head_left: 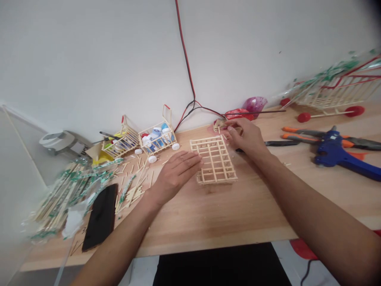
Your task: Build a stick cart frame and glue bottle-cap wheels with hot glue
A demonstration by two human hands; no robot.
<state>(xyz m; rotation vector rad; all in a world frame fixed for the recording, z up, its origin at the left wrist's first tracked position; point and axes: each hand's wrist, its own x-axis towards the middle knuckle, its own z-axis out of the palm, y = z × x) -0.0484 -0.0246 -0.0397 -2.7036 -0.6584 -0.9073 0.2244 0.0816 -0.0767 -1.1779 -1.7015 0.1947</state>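
Note:
A small openwork frame of pale wooden sticks (212, 162) lies on the wooden table in front of me. My left hand (177, 171) is at its left edge, fingers close together and steadying it; the thumb is mostly hidden. Beyond the frame's far right corner, my right hand (245, 137) is in a pinch, with a short wooden stick (219, 129) at its fingertips. Just under that stick lies a crumpled brownish piece (217, 124), whose kind I cannot tell.
Left: miniature stick carts (157, 139), loose cut sticks (135, 192), a black phone (100, 216) and wrapped sticks (61, 198). Right: a blue glue gun (333, 153), orange-handled pliers (303, 135) and a larger red-wheeled cart (336, 97). A red-black cable (186, 59) hangs down the wall.

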